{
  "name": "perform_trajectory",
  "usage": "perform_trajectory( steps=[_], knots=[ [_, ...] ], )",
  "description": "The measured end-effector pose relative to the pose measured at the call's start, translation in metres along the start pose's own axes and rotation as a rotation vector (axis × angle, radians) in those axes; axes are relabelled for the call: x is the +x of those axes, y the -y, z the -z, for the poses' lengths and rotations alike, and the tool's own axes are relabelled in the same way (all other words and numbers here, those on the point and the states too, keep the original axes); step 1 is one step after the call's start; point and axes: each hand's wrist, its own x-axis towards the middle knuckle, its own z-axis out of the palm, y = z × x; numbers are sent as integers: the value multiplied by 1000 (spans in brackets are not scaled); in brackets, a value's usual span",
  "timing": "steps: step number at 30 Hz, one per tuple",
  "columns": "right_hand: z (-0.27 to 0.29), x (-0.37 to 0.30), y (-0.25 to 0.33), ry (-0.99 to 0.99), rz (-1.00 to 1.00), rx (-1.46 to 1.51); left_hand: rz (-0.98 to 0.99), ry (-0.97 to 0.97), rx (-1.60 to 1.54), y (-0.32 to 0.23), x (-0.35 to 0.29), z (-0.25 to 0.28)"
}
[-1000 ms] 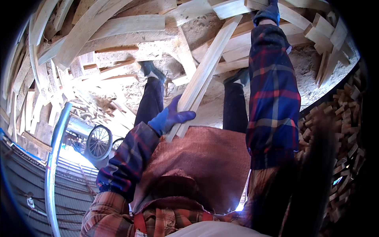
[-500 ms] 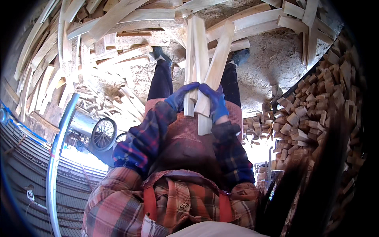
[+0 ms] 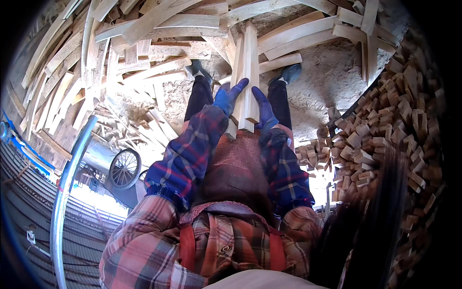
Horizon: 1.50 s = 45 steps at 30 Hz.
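A few pale wooden strips (image 3: 249, 72) stand bunched in front of me, their near ends close over my lap and their far ends reaching away between my feet. My left hand (image 3: 228, 98), in a blue glove, holds the bunch from its left side, one digit stretched across the left strip. Along the right edge lies my gloved right hand (image 3: 263, 110), a digit stretched straight and not wrapped over the wood. Fingers beneath or behind the strips are hidden. A reddish apron (image 3: 236, 156) covers my lap under the near ends.
Loose boards (image 3: 187, 21) lie heaped across the ground ahead and to the left. At the right rises a stack of cut wood blocks (image 3: 370, 139). A spoked wheel (image 3: 125, 168) and a metal pole (image 3: 65, 197) stand to my left. My shoes (image 3: 290, 73) rest on bare ground.
Both hands have moved farther from my body and their digits have lifted off the top of the wood. The strips, fanned apart before, now lie closer together.
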Motion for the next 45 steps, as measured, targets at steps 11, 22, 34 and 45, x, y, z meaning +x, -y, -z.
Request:
perform_trajectory(
  steps=[11,22,34,45],
  knots=[
    [-32,-117,-42,159,114,118,-275,-53,-201,19,-96,-18],
    [-245,-482,88,406,989,-426,-1326,242,-323,-224,-369,-55],
    [-369,-863,237,1247,1760,-260,-1120,-150,330,26,-283,158],
    [-187,-248,11,76,421,-660,-749,-283,-88,73,-285,137]
  ],
)
